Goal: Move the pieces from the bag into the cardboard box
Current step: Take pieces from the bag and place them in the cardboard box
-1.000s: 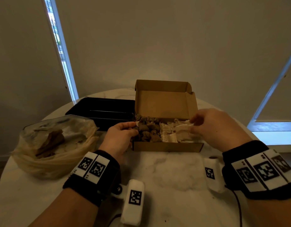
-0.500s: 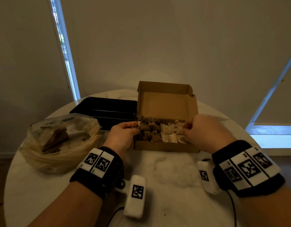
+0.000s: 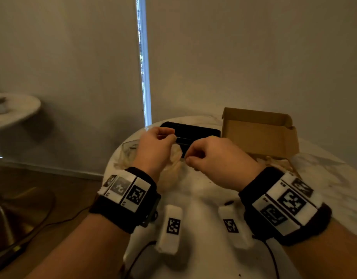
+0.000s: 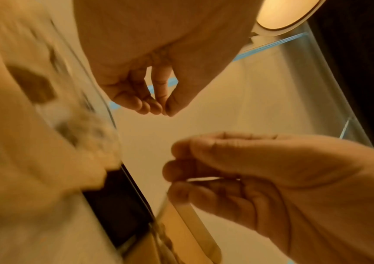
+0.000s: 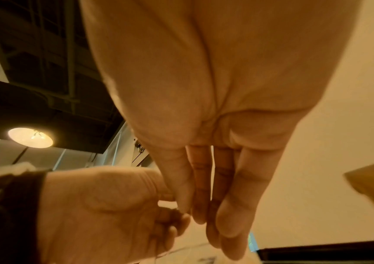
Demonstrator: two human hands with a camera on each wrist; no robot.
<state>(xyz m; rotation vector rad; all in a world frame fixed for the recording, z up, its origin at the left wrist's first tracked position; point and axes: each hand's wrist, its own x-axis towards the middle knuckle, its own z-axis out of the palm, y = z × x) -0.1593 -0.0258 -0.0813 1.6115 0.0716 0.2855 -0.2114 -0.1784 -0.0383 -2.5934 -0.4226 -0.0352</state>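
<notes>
The clear zip bag (image 3: pixel 127 154) lies at the left of the marble table (image 3: pixel 201 196), mostly hidden behind my hands. My left hand (image 3: pixel 171 136) pinches its rim on the far side. My right hand (image 3: pixel 190 158) pinches the near side. In the left wrist view the left hand (image 4: pixel 164 109) has thumb and fingertips together, and the right hand (image 4: pixel 176 176) grips a thin clear edge. The blurred bag (image 4: pixel 34 125) shows a brown piece (image 4: pixel 32 85) inside. The open cardboard box (image 3: pixel 260 135) stands to the right, with pale pieces (image 3: pixel 274 161) in it.
A black tray (image 3: pixel 195 130) lies behind the hands, touching the box's left side. The table's left edge runs close to the bag. A second round table (image 3: pixel 12 109) and a gold base (image 3: pixel 12 214) stand on the left. Cables trail over the floor.
Both hands have left the cardboard box and moved left to the bag, where they now pinch its rim. The head view has swung left, so the box sits at the right.
</notes>
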